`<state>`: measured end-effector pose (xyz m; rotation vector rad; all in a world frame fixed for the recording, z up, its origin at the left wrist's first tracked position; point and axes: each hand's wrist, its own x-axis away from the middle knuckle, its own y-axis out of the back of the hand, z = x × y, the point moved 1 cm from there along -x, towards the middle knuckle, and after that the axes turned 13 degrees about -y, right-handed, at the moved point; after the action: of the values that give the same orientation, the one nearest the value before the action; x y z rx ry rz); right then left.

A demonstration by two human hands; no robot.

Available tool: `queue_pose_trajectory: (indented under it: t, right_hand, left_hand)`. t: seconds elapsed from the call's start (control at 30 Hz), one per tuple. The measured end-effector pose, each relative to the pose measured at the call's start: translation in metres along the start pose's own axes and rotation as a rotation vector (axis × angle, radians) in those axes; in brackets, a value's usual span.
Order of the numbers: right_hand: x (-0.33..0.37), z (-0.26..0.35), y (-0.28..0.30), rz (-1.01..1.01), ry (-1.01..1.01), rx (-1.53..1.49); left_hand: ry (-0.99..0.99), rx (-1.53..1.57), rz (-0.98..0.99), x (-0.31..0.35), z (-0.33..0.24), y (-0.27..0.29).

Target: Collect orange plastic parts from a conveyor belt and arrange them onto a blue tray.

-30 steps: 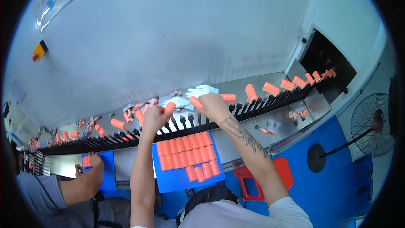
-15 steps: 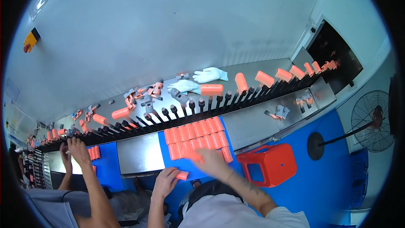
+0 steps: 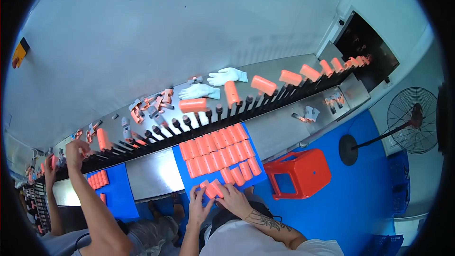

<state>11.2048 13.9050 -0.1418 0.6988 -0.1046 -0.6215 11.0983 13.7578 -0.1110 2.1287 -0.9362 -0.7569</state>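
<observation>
At the near edge of a blue mat (image 3: 182, 168), my left hand (image 3: 199, 204) grips an orange, half-round plastic cover (image 3: 207, 189) between thumb and fingers. Right beside it, my right hand (image 3: 233, 200) is closed on a second orange cover (image 3: 216, 188). The two covers sit close together, slightly tilted; whether they touch is hard to tell. Beyond my hands, several similar orange covers (image 3: 208, 161) lie in neat rows on the mat. A shorter row (image 3: 236, 175) lies nearest me, to the right.
Behind the mat runs a line of black posts (image 3: 208, 116), some topped with orange covers (image 3: 263, 85). White gloves (image 3: 199, 92) and loose grey-and-orange parts lie beyond it. A red stool (image 3: 303, 175) and a fan (image 3: 411, 121) stand at right. A co-worker's arm (image 3: 92, 185) reaches in at left.
My right hand has come back from above the rows to beside my left hand. More covers show in the nearest row. Covers on the posts have shifted left; the view has also shifted.
</observation>
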Motion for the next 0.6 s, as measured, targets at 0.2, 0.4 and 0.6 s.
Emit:
queue_pose_trajectory:
  t: [0.2,0.4,0.6]
  right_hand:
    - [-0.004,-0.078,0.054,0.259,0.301,-0.217]
    - [-0.038,-0.133,0.096,0.302,0.269,-0.178]
    - [-0.034,-0.169,0.134,0.46,0.135,-0.284]
  left_hand:
    - [0.03,0.076,0.01,-0.028,-0.022,-0.046]
    - [-0.031,-0.049,0.039,-0.049,-0.07,-0.083]
    - [-0.001,-0.098,-0.024,-0.072,-0.09,-0.126]
